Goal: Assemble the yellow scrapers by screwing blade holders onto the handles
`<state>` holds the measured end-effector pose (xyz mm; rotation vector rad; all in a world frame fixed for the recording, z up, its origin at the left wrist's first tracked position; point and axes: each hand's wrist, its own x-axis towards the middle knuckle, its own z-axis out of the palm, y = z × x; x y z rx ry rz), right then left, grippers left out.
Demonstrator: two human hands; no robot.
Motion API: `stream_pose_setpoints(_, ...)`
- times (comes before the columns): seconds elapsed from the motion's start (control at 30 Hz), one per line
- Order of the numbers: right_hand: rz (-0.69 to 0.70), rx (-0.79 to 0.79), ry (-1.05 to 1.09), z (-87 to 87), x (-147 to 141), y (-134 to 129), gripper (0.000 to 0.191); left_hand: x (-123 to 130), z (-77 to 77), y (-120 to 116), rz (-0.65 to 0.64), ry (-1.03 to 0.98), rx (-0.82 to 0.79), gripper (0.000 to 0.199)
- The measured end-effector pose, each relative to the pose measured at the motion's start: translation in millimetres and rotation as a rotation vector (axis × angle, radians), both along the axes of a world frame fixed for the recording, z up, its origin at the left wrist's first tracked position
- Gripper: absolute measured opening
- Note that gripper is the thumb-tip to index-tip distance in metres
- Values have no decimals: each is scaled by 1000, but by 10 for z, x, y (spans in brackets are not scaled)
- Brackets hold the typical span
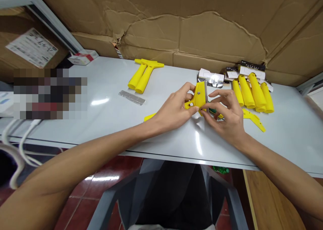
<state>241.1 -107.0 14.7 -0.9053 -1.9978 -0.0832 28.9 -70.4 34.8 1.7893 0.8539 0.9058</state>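
Note:
My left hand (175, 105) is closed around a yellow scraper (200, 91) with a metal blade along its right edge, holding it above the table. One screw shows in the scraper's head. At the lower corner of that head, my right hand (228, 117) has thumb and index finger pinched together by a small dark spot; what they hold, if anything, is too small to make out. Behind the right fingers, a green and yellow tool handle (212, 111) is partly hidden. A loose metal blade (132, 97) lies left of the hands.
Two yellow scraper handles (144, 76) lie at the back left. Several more yellow handles (257, 93) rest at the right beside black-and-white packages (211, 78). A flat yellow piece (254, 120) lies nearby. Cardboard (202, 31) stands behind the white table (106, 122).

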Motion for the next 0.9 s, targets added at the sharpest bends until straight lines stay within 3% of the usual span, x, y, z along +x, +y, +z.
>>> stream_pose_setpoints(0.27,-38,111,-133,-37,13,-10,15,-27,54,36,-49,21,-58,35)
stream_pose_setpoints(0.57,-25,129,-141,-22,8,6,19,-1,3,21,-19,53,-33,34)
stream_pose_setpoints(0.77,5,55,-69,17,-6,-7,16,-4,5,26,-8,73,-31,34)
stream_pose_setpoints(0.9,15,-127,48,77,-1,-11,9,-11,-7,44,-1,39,-25,36)
